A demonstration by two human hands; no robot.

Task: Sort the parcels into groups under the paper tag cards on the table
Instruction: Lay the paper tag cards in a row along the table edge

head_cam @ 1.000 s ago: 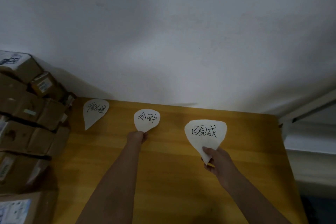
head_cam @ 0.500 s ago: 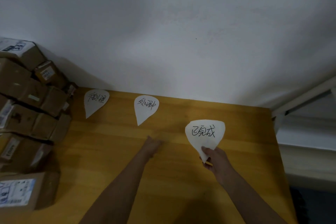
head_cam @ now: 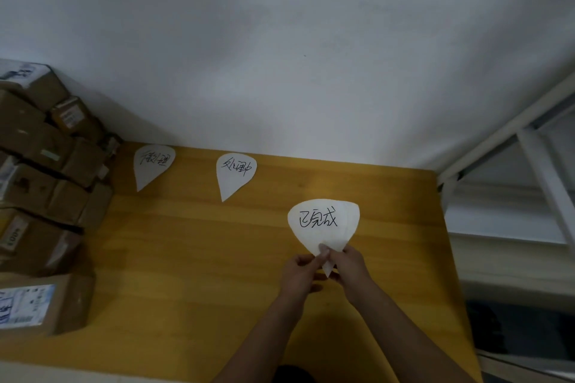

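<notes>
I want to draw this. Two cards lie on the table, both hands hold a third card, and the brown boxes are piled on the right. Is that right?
No: the head view shows the brown boxes piled on the left. The left hand and right hand do hold the third card.

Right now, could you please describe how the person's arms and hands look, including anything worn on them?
Both the left hand and the right hand are bare, with no gloves. The left forearm and right forearm are uncovered too: no sleeve reaches into view. I see no watch, bracelet or ring, though the light is dim.
</notes>
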